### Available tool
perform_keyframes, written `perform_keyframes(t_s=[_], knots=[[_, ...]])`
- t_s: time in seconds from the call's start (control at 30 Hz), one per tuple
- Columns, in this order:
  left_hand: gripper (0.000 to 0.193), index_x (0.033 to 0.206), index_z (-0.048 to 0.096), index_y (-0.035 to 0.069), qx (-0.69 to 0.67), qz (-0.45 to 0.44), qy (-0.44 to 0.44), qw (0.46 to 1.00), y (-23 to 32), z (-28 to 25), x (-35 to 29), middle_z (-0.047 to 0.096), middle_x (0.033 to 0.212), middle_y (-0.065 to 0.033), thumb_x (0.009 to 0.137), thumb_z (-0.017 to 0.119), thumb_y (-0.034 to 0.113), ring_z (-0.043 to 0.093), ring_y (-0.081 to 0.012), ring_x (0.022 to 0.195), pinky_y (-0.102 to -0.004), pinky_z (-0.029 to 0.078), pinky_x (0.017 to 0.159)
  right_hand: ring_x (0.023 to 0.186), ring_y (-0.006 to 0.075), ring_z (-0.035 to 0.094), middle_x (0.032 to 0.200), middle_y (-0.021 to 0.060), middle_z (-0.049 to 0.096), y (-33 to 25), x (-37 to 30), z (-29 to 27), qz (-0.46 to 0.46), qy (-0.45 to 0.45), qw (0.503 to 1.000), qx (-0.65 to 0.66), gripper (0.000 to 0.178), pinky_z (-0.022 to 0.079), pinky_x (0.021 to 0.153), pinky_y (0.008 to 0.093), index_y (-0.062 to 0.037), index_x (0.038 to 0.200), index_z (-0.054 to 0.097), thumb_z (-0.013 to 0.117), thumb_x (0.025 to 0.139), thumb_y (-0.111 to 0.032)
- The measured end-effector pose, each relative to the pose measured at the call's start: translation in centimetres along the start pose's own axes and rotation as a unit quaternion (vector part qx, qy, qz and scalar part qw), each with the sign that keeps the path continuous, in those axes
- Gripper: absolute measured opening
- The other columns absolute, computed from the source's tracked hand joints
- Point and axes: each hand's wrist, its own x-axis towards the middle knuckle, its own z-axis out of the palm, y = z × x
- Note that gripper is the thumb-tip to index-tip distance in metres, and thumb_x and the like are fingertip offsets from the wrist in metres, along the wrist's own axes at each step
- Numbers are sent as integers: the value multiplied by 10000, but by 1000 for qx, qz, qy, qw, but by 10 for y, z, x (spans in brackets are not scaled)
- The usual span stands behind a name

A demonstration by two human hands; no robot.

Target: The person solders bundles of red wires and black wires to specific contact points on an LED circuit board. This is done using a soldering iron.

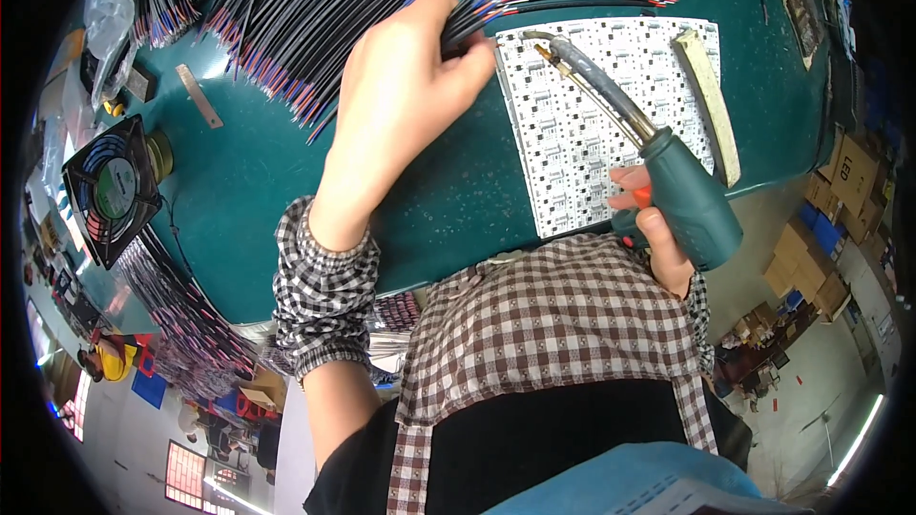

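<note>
right hand [665, 244] partly behind green soldering gun [694, 202]

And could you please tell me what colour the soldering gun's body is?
The soldering gun's body is dark green, showing best in the head view.

A green soldering gun [699, 202] slants over a flat white circuit-board sheet [563, 148], its tip [536, 35] toward the far left. Black wires [466, 21] with coloured ends bunch near the sheet's far left corner.

Right hand [661, 236] partly behind soldering gun [692, 200]; wire pile [307, 24] seemingly cropped above.
</note>
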Motion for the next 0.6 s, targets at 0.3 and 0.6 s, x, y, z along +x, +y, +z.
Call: perform_keyframes(t_s=[0.3, 0.6], knots=[[149, 1042, 625, -28, -305, -75, 152, 937, -9, -11, -24, 635, 860, -37, 970, 533, 66, 543, -82, 691, -221, 454, 616, 968, 340, 653, 1047, 185, 616, 23, 8, -8, -54, 97, 993, 45, 571, 593, 678, 360, 96, 1187, 526, 656, 874, -364], [121, 921, 630, -9, -298, -173, -40, 938, -37, 63, -24, 624, 684, -16, 872, 657, 98, 471, -37, 561, -201, 373, 525, 1008, 356, 639, 1116, 184, 588, 42, 6, -13, -16, 26, 1000, 7, 626, 587, 726, 354, 88, 1276, 468, 626, 900, -386]])
